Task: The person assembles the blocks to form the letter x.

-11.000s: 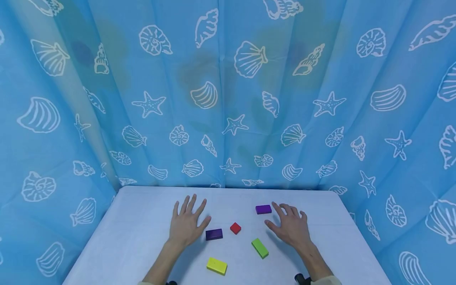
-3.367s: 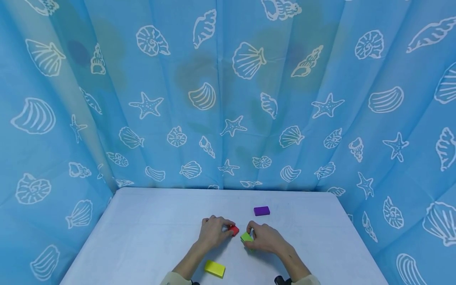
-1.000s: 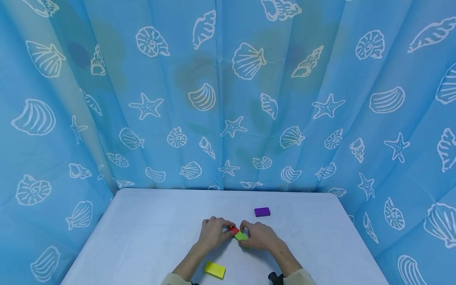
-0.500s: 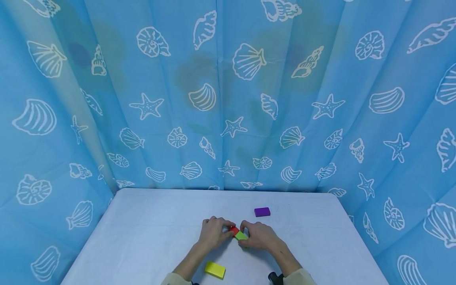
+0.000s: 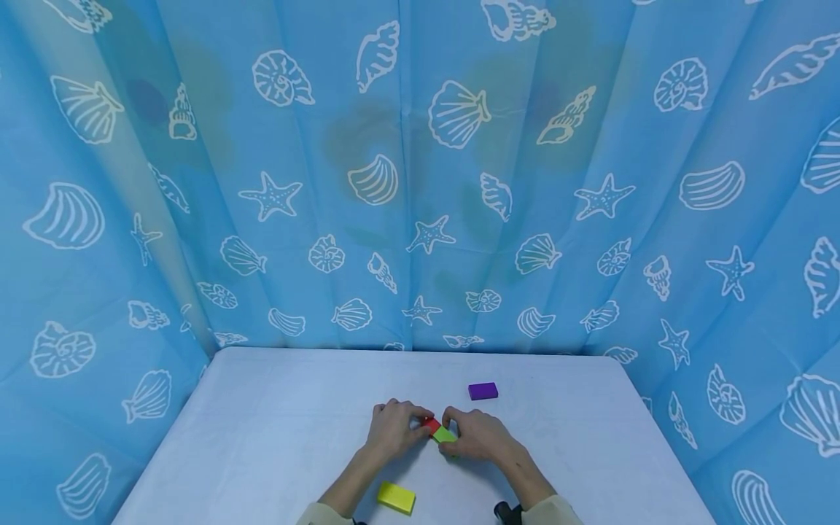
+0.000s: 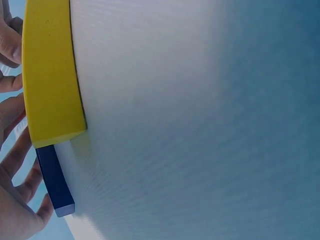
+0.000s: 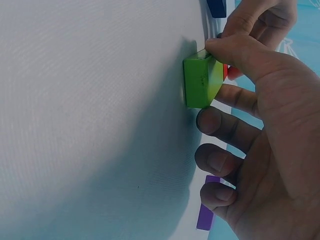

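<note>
Item: my left hand [image 5: 392,429], thumb and forefinger pinched on a small red block, smooth-faced and opaque [image 5: 431,425]. Location: near the middle of the table, at the tip of that pinch.

Item: my right hand [image 5: 482,435], thumb and forefinger clamped on a bright green rectangular block, smooth and sharp-edged [image 7: 196,83]. The other three fingers [image 7: 209,121] curl loosely, apart from the block.

Arrangement: red and green blocks end to end, touching, in a slanting line between my two hands.

Item: flat yellow rectangular block [image 5: 397,498], lying on the table nearer to me than both hands.

Item: dark navy-looking rectangular block [image 6: 56,182], beside my left hand in the left wrist view; whether my fingers touch it, I cannot tell.

Item: vivid purple rectangular block [image 5: 483,391], lying alone beyond my right hand.

Support: table under a white, fabric-like cover [image 5: 275,408]. Backdrop: blue curtain printed with white shells and starfish [image 5: 407,175].

Wear: pale beige sleeve [image 5: 551,512] on my right arm, small black device [image 5: 507,513] at the wrist.
</note>
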`<state>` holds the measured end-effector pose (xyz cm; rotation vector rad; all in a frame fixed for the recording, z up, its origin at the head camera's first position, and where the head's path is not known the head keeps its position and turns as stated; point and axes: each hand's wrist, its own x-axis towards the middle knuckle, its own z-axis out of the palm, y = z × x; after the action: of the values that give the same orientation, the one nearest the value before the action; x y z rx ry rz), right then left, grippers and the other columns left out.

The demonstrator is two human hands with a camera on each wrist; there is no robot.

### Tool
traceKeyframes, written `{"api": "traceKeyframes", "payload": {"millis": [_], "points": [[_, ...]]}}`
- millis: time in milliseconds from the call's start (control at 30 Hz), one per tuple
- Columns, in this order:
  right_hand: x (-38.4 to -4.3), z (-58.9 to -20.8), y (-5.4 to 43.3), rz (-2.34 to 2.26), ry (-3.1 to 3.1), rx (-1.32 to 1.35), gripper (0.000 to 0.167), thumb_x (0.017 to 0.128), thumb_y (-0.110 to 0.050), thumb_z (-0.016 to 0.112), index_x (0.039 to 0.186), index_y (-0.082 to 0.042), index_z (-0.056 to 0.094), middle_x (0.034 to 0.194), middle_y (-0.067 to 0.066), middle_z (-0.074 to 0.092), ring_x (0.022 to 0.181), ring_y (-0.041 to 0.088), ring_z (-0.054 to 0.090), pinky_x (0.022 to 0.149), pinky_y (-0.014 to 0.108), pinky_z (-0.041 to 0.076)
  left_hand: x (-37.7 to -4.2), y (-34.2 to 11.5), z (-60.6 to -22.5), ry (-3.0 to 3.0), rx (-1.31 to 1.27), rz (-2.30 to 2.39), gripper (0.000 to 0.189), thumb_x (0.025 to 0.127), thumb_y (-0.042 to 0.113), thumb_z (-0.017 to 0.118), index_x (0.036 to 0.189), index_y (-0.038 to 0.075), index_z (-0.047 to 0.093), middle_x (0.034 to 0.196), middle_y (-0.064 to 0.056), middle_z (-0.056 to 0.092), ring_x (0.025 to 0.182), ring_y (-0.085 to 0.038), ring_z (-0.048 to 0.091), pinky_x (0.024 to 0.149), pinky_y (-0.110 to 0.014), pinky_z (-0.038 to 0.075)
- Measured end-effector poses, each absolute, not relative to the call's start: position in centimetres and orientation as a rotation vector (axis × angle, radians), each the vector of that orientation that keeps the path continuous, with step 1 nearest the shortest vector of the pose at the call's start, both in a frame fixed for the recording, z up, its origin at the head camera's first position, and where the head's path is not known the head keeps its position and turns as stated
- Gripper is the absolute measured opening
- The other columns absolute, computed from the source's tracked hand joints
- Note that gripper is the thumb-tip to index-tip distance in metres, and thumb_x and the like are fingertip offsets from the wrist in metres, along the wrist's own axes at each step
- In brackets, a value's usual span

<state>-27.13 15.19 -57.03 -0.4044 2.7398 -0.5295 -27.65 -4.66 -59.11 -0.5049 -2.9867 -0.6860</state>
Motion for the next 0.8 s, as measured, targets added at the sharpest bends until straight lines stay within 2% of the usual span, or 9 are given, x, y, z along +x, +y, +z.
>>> {"api": "traceKeyframes", "payload": {"millis": [567, 800], "points": [[-27.31, -57.31, 15.19, -0.534, 2.734, -0.38, 0.042, 0.081, -0.048, 0.078, 0.113, -0.027, 0.062, 0.076, -0.005, 0.058, 0.068, 0.016, 0.055, 0.065, 0.035, 0.049, -27.64, -4.6, -59.12, -3.001, -0.497, -0.662, 0.028, 0.083, 0.04, 0.081, 0.111, 0.037, 0.077, 0.105, 0.011, 0.074, 0.091, -0.014, 0.057, 0.084, -0.047, 0.04], [-27.34, -57.43, 15.22, -0.545, 2.736, -0.37, 0.042, 0.08, -0.048, 0.08, 0.113, -0.028, 0.063, 0.078, -0.006, 0.06, 0.071, 0.016, 0.057, 0.069, 0.037, 0.054, -27.66, -4.62, -59.06, -3.005, -0.493, -0.674, 0.028, 0.084, 0.039, 0.081, 0.111, 0.037, 0.077, 0.105, 0.011, 0.074, 0.093, -0.015, 0.057, 0.086, -0.048, 0.04]]}}
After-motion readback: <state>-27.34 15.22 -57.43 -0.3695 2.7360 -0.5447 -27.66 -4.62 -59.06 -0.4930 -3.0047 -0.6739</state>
